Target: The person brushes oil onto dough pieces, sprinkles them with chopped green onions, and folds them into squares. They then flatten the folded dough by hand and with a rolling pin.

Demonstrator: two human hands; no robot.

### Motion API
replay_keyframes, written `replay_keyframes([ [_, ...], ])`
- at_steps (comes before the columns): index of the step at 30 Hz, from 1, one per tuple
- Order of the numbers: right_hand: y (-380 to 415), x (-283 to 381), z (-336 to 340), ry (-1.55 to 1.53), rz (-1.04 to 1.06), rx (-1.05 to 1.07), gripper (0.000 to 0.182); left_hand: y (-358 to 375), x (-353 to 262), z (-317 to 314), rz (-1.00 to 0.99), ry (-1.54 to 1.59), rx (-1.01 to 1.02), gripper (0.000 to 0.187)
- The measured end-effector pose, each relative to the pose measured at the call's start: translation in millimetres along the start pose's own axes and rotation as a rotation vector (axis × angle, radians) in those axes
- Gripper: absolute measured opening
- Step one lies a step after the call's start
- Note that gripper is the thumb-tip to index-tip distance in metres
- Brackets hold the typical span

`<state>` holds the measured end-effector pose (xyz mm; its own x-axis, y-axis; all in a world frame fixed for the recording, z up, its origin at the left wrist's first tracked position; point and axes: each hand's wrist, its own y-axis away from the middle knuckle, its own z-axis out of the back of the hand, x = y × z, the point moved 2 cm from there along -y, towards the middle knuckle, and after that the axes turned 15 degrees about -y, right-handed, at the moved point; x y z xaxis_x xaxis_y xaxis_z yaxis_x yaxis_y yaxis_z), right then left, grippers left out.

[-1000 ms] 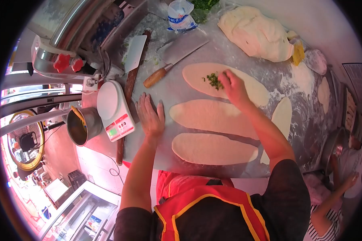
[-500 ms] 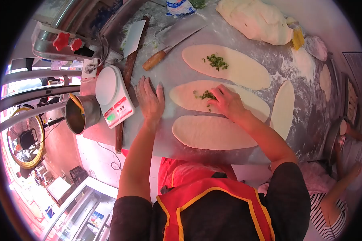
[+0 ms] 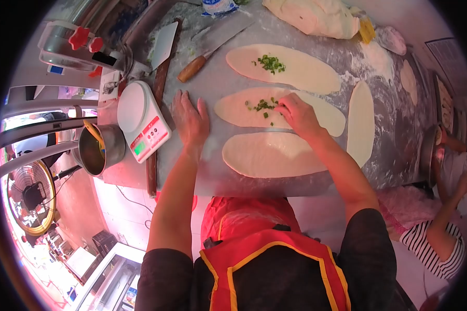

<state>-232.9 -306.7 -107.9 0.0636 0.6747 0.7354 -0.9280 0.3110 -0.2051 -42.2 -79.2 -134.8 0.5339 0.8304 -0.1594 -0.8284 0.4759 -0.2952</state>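
Middle sheet [image 3: 233, 109]: thin, oval dough, flat on the table [image 3: 207, 173] in front of the person, carrying loosely scattered greens [image 3: 263, 105]. Right hand [image 3: 298, 115]: above this sheet, at the edge of the greens, fingertips drawn into a narrow pinch; whether any bits are held, cannot tell. Far sheet [image 3: 311, 72]: greens in a looser-edged heap left of its centre. Near sheet [image 3: 270, 155]: plain dough. Side sheet [image 3: 360, 122]: set crosswise by the right ends of the others, likewise plain. Tally: two sheets with greens, two without. Left hand [image 3: 192, 124]: palm down on the table, fingers extended, thumb apart, holding nothing visible, between scale [image 3: 135, 111] and middle sheet. Beyond it: knife [image 3: 192, 69], wooden-handled. Left of the scale: pot [image 3: 109, 147]. Far edge: large dough mass [image 3: 314, 18]. Right: co-worker's striped sleeve [image 3: 441, 246].
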Motion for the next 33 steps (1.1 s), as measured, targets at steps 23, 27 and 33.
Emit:
replay_keyframes([
  [23, 100, 74, -27, 0.073, 0.06, 0.038, 0.053, 2, 3, -7, 0.043, 0.048, 0.002, 0.05],
  [27, 100, 72, -26, 0.076, 0.08, -0.005, 0.053, 3, 3, -8, 0.04, 0.051, -0.005, 0.05],
  [33, 104, 61, -12, -0.328, -0.369, -0.15, 0.038, 2, 4, -10, 0.018, 0.028, -0.028, 0.05],
])
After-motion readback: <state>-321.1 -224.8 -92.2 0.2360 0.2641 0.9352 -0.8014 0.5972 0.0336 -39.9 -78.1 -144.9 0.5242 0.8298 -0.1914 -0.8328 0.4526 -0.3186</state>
